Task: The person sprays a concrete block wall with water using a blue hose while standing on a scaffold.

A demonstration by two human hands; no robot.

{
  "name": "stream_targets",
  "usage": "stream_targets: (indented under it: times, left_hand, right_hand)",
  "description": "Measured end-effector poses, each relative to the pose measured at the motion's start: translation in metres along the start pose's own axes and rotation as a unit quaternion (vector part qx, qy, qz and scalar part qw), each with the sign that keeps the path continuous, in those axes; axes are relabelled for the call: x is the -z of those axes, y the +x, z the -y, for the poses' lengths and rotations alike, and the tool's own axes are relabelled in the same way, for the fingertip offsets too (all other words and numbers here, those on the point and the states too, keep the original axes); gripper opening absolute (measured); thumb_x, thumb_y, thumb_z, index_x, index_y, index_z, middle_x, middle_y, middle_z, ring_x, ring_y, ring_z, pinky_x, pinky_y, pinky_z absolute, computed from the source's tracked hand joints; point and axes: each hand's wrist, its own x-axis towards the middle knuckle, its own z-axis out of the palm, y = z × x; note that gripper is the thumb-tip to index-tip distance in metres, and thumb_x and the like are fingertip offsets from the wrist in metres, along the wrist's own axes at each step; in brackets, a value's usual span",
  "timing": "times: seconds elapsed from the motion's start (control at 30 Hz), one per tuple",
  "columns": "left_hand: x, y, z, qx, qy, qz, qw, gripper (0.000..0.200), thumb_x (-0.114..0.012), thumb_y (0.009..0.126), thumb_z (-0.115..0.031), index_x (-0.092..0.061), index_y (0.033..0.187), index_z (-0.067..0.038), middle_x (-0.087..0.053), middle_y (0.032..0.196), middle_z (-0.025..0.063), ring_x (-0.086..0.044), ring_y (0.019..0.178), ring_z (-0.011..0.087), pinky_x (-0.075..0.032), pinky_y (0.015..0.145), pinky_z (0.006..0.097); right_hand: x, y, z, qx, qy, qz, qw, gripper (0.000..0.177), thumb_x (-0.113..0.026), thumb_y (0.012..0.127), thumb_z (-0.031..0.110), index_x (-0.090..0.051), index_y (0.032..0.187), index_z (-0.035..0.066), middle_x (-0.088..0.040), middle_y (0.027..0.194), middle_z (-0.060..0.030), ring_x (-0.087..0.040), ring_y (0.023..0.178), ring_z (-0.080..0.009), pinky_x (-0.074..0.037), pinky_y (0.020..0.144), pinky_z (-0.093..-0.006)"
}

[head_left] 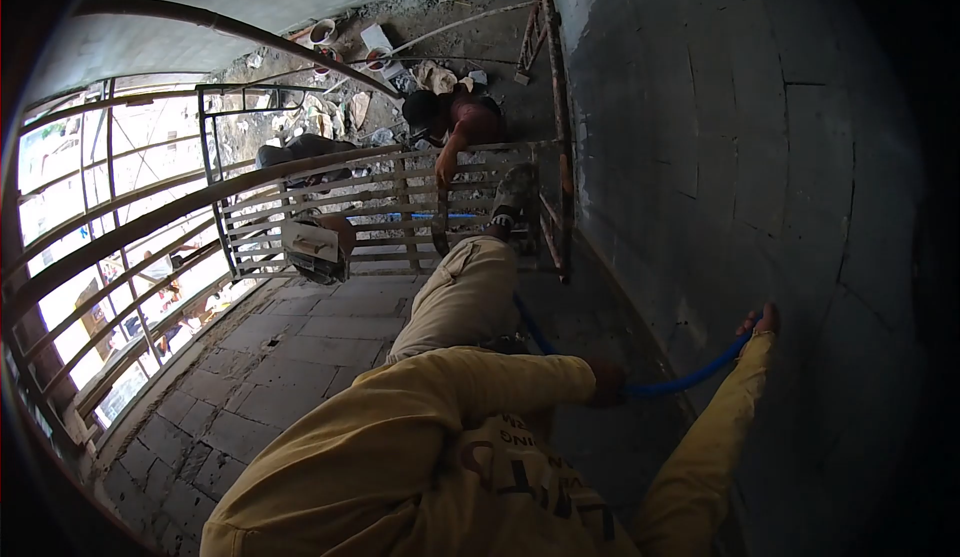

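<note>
Clearly, blue hose (690,381) curves up-right, left hand (608,382) to right hand (760,322), fingers grasping it.

Grey block wall (720,137) — dim; metal railing (110,222) — bright daylight beyond; floor (480,27) below — rubble-strewn

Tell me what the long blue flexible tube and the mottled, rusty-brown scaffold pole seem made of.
Blue tube: probably plastic or rubber, evenly coloured, as it bends in a smooth curve. Scaffold pole: likely metal, perhaps steel with worn paint, given its rust-coloured patches.
</note>
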Motion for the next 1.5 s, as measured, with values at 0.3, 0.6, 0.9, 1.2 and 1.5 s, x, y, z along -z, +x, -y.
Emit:
stream_targets:
  times: [0.3,0.6,0.9,1.2,1.5]
  left_hand:
    - [0.017,-0.005,-0.007,0.036,0.015,0.051,0.998,0.043,-0.053,0.083,-0.047,-0.065,0.095,-0.008,-0.065,0.093,0.0153,-0.062,0.091,0.0317,-0.048,0.082,0.0422]
    - [0.033,0.008,-0.002,0.015,0.043,0.073,0.996,0.046,-0.051,0.084,-0.048,-0.064,0.098,-0.006,-0.063,0.097,0.0178,-0.059,0.095,0.0346,-0.046,0.085,0.0429]
    - [0.051,0.015,-0.011,-0.001,0.030,0.029,0.999,0.046,-0.051,0.083,-0.050,-0.064,0.096,-0.008,-0.063,0.090,0.0177,-0.061,0.088,0.0353,-0.047,0.081,0.0433]
    - [0.055,0.008,-0.015,0.050,0.057,0.103,0.992,0.048,-0.050,0.084,-0.052,-0.065,0.095,-0.007,-0.064,0.087,0.0157,-0.062,0.085,0.0337,-0.047,0.078,0.0425]
    - [0.042,0.019,-0.010,0.091,0.071,0.142,0.983,0.051,-0.050,0.084,-0.054,-0.065,0.093,-0.006,-0.064,0.087,0.0160,-0.062,0.086,0.0321,-0.047,0.078,0.0413]
  right_hand:
    - [0.012,0.036,-0.026,-0.060,0.036,0.034,0.997,0.036,-0.046,0.089,0.041,-0.043,0.116,0.017,-0.048,0.065,-0.0020,-0.042,0.043,-0.0143,-0.038,0.038,-0.0317]
    - [-0.029,-0.004,0.010,-0.014,-0.023,0.026,0.999,0.040,-0.042,0.089,0.048,-0.043,0.113,0.016,-0.047,0.064,-0.0010,-0.038,0.041,-0.0127,-0.035,0.039,-0.0315]
    - [-0.042,-0.013,0.048,0.028,-0.006,0.051,0.998,0.036,-0.042,0.090,0.044,-0.041,0.117,0.019,-0.046,0.064,-0.0019,-0.038,0.038,-0.0125,-0.034,0.037,-0.0321]
    - [-0.027,0.013,-0.004,-0.029,-0.015,-0.025,0.999,0.038,-0.045,0.089,0.039,-0.042,0.120,0.016,-0.050,0.064,-0.0066,-0.041,0.036,-0.0151,-0.036,0.032,-0.0320]
    - [0.004,0.024,-0.058,-0.064,-0.005,-0.099,0.993,0.036,-0.044,0.089,0.036,-0.042,0.118,0.015,-0.051,0.065,-0.0077,-0.045,0.041,-0.0171,-0.038,0.035,-0.0324]
